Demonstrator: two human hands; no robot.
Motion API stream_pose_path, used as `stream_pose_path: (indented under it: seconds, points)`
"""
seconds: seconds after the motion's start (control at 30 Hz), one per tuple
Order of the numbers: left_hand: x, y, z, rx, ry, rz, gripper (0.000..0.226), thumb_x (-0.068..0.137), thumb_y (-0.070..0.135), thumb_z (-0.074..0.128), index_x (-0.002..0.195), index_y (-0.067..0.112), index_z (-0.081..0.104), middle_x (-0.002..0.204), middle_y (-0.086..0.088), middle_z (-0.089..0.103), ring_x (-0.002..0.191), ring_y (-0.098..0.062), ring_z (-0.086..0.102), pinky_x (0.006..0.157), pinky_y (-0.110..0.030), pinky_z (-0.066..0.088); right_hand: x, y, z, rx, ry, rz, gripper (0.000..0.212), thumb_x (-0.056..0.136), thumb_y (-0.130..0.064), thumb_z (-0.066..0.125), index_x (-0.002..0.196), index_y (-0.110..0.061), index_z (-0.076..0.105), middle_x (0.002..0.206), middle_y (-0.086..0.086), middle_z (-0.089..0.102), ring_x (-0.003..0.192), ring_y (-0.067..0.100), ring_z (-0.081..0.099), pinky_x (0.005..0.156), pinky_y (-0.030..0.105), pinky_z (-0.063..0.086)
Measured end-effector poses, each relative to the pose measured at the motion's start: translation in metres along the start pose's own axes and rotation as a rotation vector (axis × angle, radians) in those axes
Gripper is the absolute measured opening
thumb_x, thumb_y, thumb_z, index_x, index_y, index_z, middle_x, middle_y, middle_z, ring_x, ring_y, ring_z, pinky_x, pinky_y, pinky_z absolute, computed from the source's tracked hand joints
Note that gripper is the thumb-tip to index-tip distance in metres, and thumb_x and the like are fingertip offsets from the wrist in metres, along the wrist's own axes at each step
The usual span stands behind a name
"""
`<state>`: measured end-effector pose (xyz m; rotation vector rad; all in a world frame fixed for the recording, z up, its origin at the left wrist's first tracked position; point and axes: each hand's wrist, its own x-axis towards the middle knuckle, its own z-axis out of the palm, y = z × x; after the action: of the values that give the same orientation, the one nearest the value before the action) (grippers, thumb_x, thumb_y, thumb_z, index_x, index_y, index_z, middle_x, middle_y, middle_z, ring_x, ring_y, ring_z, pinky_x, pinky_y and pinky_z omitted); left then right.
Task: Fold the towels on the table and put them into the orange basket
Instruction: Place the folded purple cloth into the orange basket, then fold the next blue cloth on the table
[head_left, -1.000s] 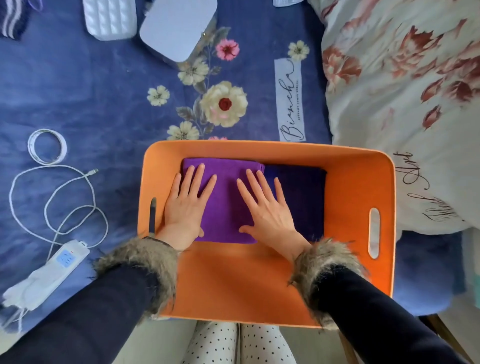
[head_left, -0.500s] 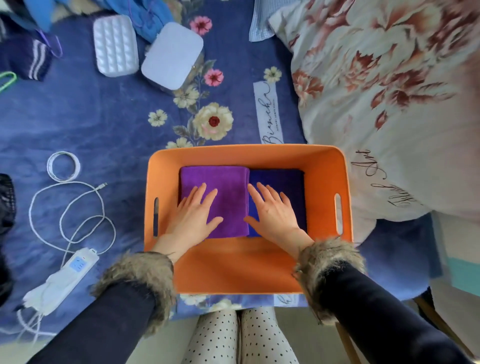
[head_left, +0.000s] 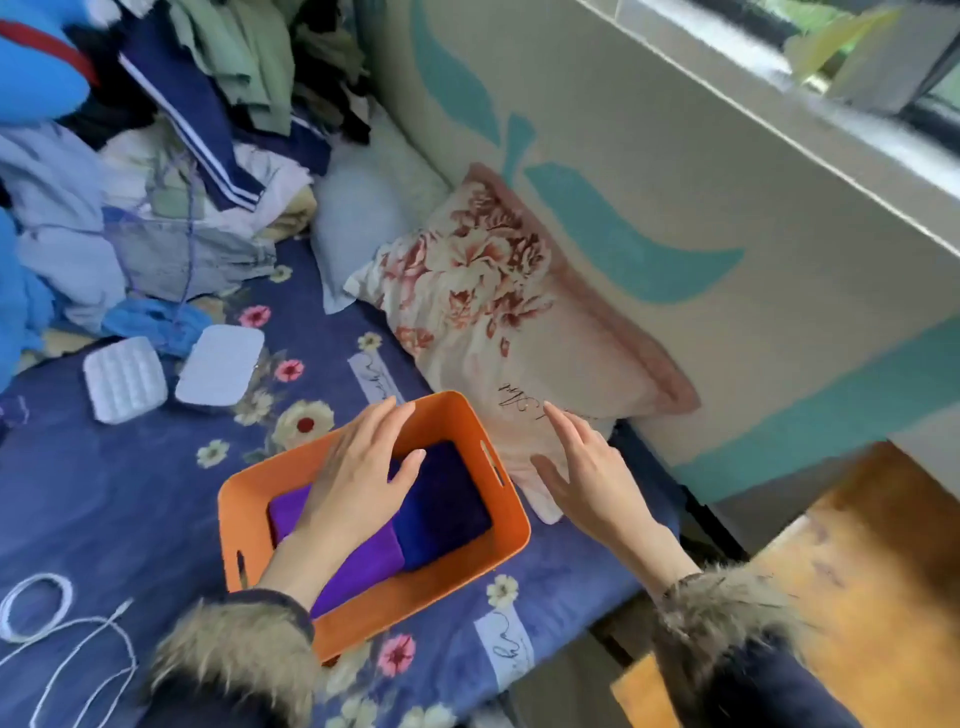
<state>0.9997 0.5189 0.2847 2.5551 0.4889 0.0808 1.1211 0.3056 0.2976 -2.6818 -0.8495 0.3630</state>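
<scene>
The orange basket (head_left: 511, 535) sits on the blue flowered bedspread. Inside it lie two folded towels side by side: a purple towel (head_left: 363, 566) on the left and a dark blue towel (head_left: 447, 504) on the right. My left hand (head_left: 363, 478) hovers over the basket with its fingers spread, above the purple towel and the basket's far rim; whether it touches anything I cannot tell. My right hand (head_left: 587, 467) is outside the basket to its right, fingers apart, holding nothing, over the edge of the floral pillow.
A floral pillow (head_left: 498, 322) leans against the wall right of the basket. A pile of clothes (head_left: 156, 171) fills the far left. Two white cases (head_left: 124, 379) lie on the bedspread (head_left: 104, 493). A white cable (head_left: 47, 623) is at the near left. A wooden stool (head_left: 857, 571) stands at the right.
Both hands have lifted off the towels. The right hand moved out of the basket to the right. The view swung up and right, showing the wall and clothes pile.
</scene>
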Motion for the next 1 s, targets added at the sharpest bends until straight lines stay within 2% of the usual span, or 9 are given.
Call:
stream_pose_path:
  seconds: [0.1, 0.33, 0.47, 0.57, 0.67, 0.73, 0.8, 0.9, 1.0]
  points:
    - [0.011, 0.033, -0.001, 0.043, -0.069, 0.193, 0.068, 0.084, 0.056, 0.025, 0.14, 0.02, 0.037, 0.147, -0.003, 0.036, 0.138, -0.02, 0.029, 0.112, -0.035, 0.025, -0.045, 0.017, -0.027, -0.012, 0.125, 0.147, 0.06, 0.094, -0.037, 0.048, 0.147, -0.023, 0.023, 0.149, -0.002, 0.033, 0.13, 0.022, 0.04, 0.099, 0.036, 0.038]
    - [-0.014, 0.138, 0.023, 0.065, -0.225, 0.664, 0.065, 0.083, 0.05, 0.029, 0.134, 0.013, 0.047, 0.137, -0.009, 0.05, 0.13, -0.027, 0.042, 0.108, -0.039, 0.031, -0.202, 0.035, -0.052, 0.025, 0.351, 0.564, 0.058, 0.094, -0.035, 0.048, 0.146, -0.02, 0.027, 0.145, 0.001, 0.038, 0.129, 0.023, 0.042, 0.102, 0.037, 0.037]
    - [-0.063, 0.21, 0.045, 0.018, -0.357, 0.964, 0.059, 0.083, 0.043, 0.034, 0.122, 0.006, 0.058, 0.123, -0.014, 0.06, 0.117, -0.031, 0.056, 0.1, -0.039, 0.042, -0.309, 0.033, -0.056, -0.021, 0.461, 0.811, 0.055, 0.095, -0.037, 0.045, 0.145, -0.022, 0.026, 0.147, -0.002, 0.035, 0.133, 0.016, 0.037, 0.106, 0.033, 0.036]
    - [-0.114, 0.259, 0.057, 0.006, -0.437, 1.181, 0.053, 0.084, 0.04, 0.038, 0.116, 0.004, 0.061, 0.114, -0.014, 0.064, 0.105, -0.03, 0.062, 0.094, -0.029, 0.039, -0.388, 0.023, -0.053, 0.002, 0.543, 0.985, 0.054, 0.096, -0.035, 0.043, 0.146, -0.022, 0.025, 0.148, -0.004, 0.032, 0.135, 0.015, 0.033, 0.108, 0.033, 0.031]
    - [-0.178, 0.297, 0.068, -0.017, -0.488, 1.369, 0.046, 0.091, 0.039, 0.045, 0.124, 0.009, 0.055, 0.123, -0.009, 0.058, 0.111, -0.028, 0.057, 0.093, -0.035, 0.045, -0.467, 0.003, -0.042, 0.015, 0.594, 1.16, 0.055, 0.097, -0.036, 0.04, 0.147, -0.023, 0.02, 0.151, -0.004, 0.028, 0.137, 0.015, 0.028, 0.109, 0.034, 0.028]
    - [-0.225, 0.316, 0.074, -0.039, -0.515, 1.484, 0.042, 0.092, 0.032, 0.052, 0.129, 0.012, 0.05, 0.129, -0.008, 0.054, 0.119, -0.027, 0.051, 0.097, -0.039, 0.043, -0.517, -0.014, -0.03, 0.021, 0.633, 1.279, 0.056, 0.097, -0.037, 0.04, 0.147, -0.024, 0.019, 0.151, -0.005, 0.027, 0.137, 0.016, 0.028, 0.109, 0.034, 0.027]
    - [-0.271, 0.329, 0.079, -0.041, -0.554, 1.576, 0.043, 0.093, 0.035, 0.049, 0.131, 0.013, 0.049, 0.132, -0.008, 0.052, 0.123, -0.027, 0.048, 0.099, -0.039, 0.042, -0.562, -0.033, -0.016, 0.043, 0.695, 1.375, 0.056, 0.096, -0.037, 0.041, 0.147, -0.023, 0.021, 0.151, -0.005, 0.028, 0.136, 0.016, 0.029, 0.109, 0.035, 0.028]
    - [-0.353, 0.341, 0.085, -0.046, -0.634, 1.727, 0.057, 0.089, 0.049, 0.029, 0.128, 0.014, 0.052, 0.131, -0.006, 0.053, 0.123, -0.025, 0.049, 0.098, -0.036, 0.042, -0.636, -0.078, 0.01, 0.065, 0.776, 1.53, 0.056, 0.096, -0.036, 0.042, 0.146, -0.023, 0.022, 0.15, -0.005, 0.029, 0.136, 0.015, 0.031, 0.108, 0.032, 0.028]
    - [-0.454, 0.339, 0.087, -0.081, -0.734, 1.871, 0.057, 0.086, 0.048, 0.028, 0.123, 0.014, 0.055, 0.128, -0.005, 0.056, 0.121, -0.025, 0.051, 0.095, -0.037, 0.044, -0.716, -0.142, 0.044, 0.068, 0.806, 1.71, 0.055, 0.097, -0.036, 0.04, 0.147, -0.023, 0.021, 0.15, -0.005, 0.029, 0.137, 0.015, 0.028, 0.109, 0.031, 0.026]
